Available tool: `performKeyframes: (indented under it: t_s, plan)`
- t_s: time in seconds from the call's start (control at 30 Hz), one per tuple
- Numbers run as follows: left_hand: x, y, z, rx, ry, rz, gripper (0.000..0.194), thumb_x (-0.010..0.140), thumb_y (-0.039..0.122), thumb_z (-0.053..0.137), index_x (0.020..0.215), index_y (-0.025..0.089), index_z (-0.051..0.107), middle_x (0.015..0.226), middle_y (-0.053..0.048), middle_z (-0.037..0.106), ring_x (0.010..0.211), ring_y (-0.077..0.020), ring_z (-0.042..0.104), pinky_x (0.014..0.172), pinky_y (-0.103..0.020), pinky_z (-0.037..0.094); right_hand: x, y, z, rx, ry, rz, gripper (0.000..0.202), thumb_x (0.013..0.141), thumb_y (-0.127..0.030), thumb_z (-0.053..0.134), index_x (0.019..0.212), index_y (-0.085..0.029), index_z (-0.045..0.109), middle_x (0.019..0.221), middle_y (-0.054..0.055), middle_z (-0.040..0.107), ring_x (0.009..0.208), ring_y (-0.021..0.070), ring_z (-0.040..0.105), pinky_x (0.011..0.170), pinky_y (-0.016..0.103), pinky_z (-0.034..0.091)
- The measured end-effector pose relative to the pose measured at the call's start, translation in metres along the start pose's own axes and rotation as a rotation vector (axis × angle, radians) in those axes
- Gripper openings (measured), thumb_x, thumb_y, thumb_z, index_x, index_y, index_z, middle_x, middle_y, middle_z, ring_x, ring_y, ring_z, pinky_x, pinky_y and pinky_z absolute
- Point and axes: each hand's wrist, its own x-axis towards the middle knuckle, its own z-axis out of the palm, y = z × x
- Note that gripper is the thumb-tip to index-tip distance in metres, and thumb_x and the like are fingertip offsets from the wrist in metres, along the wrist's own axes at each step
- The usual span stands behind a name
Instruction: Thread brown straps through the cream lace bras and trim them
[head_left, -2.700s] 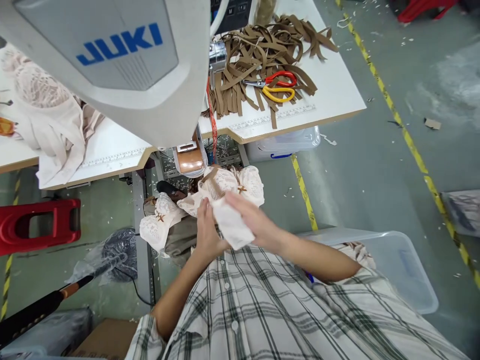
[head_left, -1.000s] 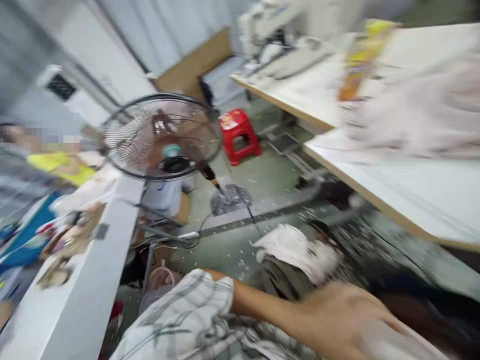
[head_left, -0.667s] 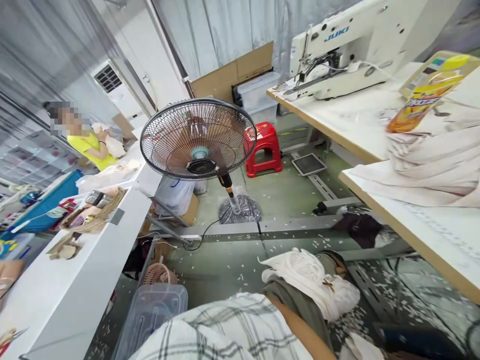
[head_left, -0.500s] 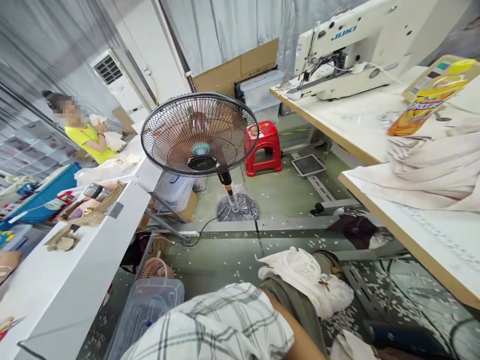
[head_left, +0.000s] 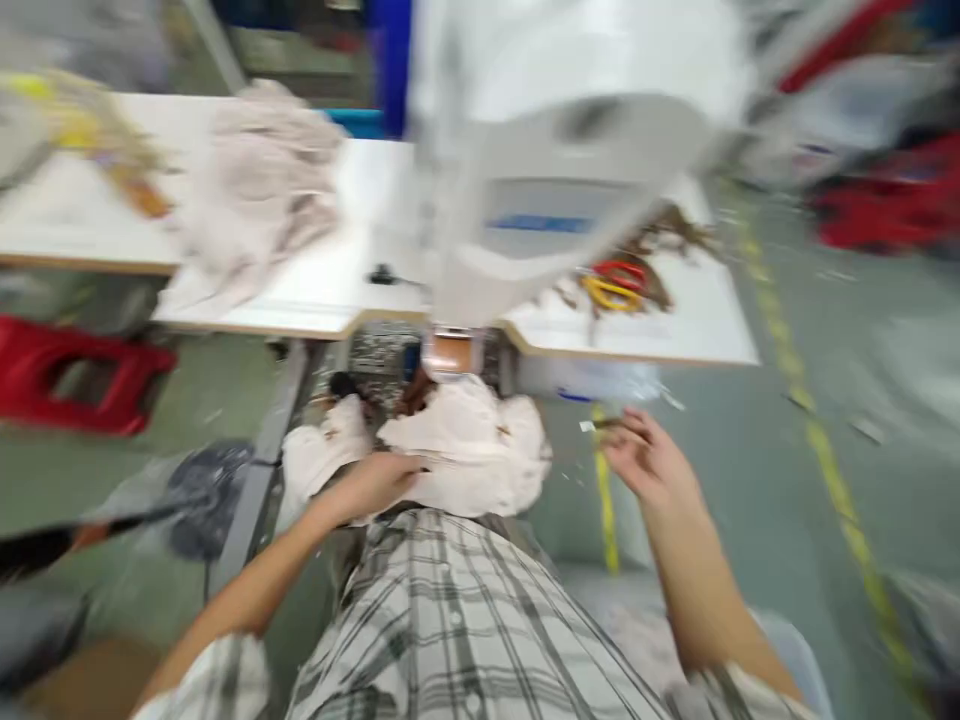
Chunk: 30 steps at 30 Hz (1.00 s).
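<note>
**Hand Positions at the Sewing Machine**

Left hand [head_left: 379,482]: the fingers rest at the left part of a white garment [head_left: 480,440]. From where I stand, I cannot tell whether they grip the cloth or merely steady it. The garment spreads forward and right of these fingers, apparently across the lap, a placement that probably supports its weight. A second white garment [head_left: 315,460] sits just left of the same fingers, perhaps parked there to stay within reach.

Right hand [head_left: 654,465]: the fingers are raised, well apart from the garment, and appear to pinch a thin dark strip [head_left: 619,425] with its pale tip pointing left. A fingertip hold would suit so slender an item (its exact nature is too blurred to determine).

Surroundings: the sewing machine [head_left: 547,200] stands forward of both sets of fingers, over the tabletop [head_left: 322,290]. Scissors [head_left: 621,270] with red and yellow handles lie forward of the right fingers, among brown strips [head_left: 660,285], presumably to suit that hand. Pale fabric [head_left: 262,165] is heaped well forward and left of the left fingers.
</note>
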Motion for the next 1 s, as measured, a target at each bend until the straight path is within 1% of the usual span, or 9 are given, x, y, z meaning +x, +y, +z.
performKeyframes:
  t_s: [0.1,0.2,0.3,0.4,0.5,0.63,0.77,0.9,1.0]
  plan:
    - [0.032,-0.029,0.008,-0.129,-0.099,0.145,0.034,0.098,0.028,0.039,0.085,0.017,0.069,0.077,-0.004,0.073,0.067,-0.0148,0.067,0.059,-0.020,0.050,0.003,-0.020,-0.065,0.144,0.212,-0.082,0.021,0.098,-0.032,0.056,0.084,-0.017,0.055,0.062,-0.008,0.045,0.043,0.0010,0.034,0.046,0.013,0.042]
    - [0.045,-0.057,0.022,-0.372,-0.040,-0.214,0.029,0.090,0.045,0.052,0.093,0.021,0.068,0.083,-0.002,0.074,0.068,-0.0182,0.066,0.064,-0.026,0.051,0.024,-0.034,-0.090,0.214,0.268,-0.157,0.022,0.094,-0.035,0.061,0.082,-0.018,0.053,0.059,-0.010,0.041,0.040,0.0004,0.025,0.044,0.012,0.040]
    - [0.054,-0.064,0.036,-0.471,0.252,-0.514,0.039,0.082,0.051,0.061,0.104,0.019,0.062,0.079,-0.002,0.069,0.067,-0.0202,0.063,0.067,-0.030,0.051,0.035,-0.041,-0.092,0.233,0.293,-0.264,0.026,0.092,-0.043,0.062,0.086,-0.020,0.052,0.059,-0.010,0.040,0.041,0.0014,0.026,0.044,0.012,0.039]
    - [0.064,-0.046,0.043,-0.538,0.509,-0.596,0.044,0.085,0.046,0.060,0.117,0.017,0.053,0.087,-0.003,0.067,0.079,-0.0212,0.064,0.078,-0.034,0.051,0.031,-0.036,-0.076,0.187,0.265,-0.362,0.033,0.089,-0.053,0.062,0.090,-0.022,0.051,0.055,-0.012,0.030,0.041,0.0032,0.022,0.040,0.013,0.030]
    - [0.070,-0.016,0.031,-0.442,0.592,-0.493,0.030,0.090,0.039,0.053,0.110,0.017,0.058,0.095,-0.007,0.064,0.087,-0.0223,0.062,0.082,-0.036,0.050,0.013,-0.020,-0.044,0.080,0.095,-0.357,0.037,0.083,-0.056,0.068,0.090,-0.021,0.057,0.051,-0.012,0.027,0.041,0.0048,0.022,0.040,0.017,0.024]
    - [0.069,0.029,-0.016,-0.495,0.409,-0.053,0.023,0.096,0.026,0.044,0.098,0.018,0.066,0.085,-0.006,0.066,0.081,-0.0181,0.062,0.075,-0.030,0.048,-0.026,-0.004,0.009,-0.371,-0.324,-0.383,0.030,0.089,-0.047,0.065,0.082,-0.018,0.063,0.055,-0.006,0.049,0.050,0.0089,0.044,0.052,0.023,0.034]
    - [0.070,0.058,-0.061,-0.573,0.275,0.140,0.026,0.098,0.028,0.049,0.114,0.018,0.067,0.092,-0.006,0.069,0.075,-0.0142,0.061,0.068,-0.026,0.048,-0.056,-0.001,0.049,-0.907,-0.750,-0.604,0.033,0.101,-0.036,0.044,0.076,-0.018,0.056,0.064,-0.001,0.058,0.063,0.0119,0.053,0.064,0.025,0.035]
    - [0.072,0.062,-0.070,-0.563,0.213,0.181,0.024,0.096,0.031,0.057,0.112,0.019,0.070,0.092,-0.005,0.070,0.074,-0.0130,0.061,0.065,-0.024,0.047,-0.066,-0.001,0.067,-1.033,-0.875,-0.609,0.032,0.102,-0.033,0.041,0.077,-0.018,0.056,0.066,0.000,0.059,0.062,0.0119,0.052,0.060,0.025,0.031]
    - [0.070,0.059,-0.062,-0.540,0.245,0.173,0.020,0.097,0.028,0.054,0.099,0.019,0.072,0.081,-0.003,0.067,0.071,-0.0125,0.059,0.063,-0.023,0.045,-0.068,0.000,0.070,-1.045,-0.839,-0.518,0.030,0.099,-0.032,0.049,0.074,-0.017,0.059,0.064,-0.001,0.060,0.060,0.0108,0.052,0.059,0.024,0.031]
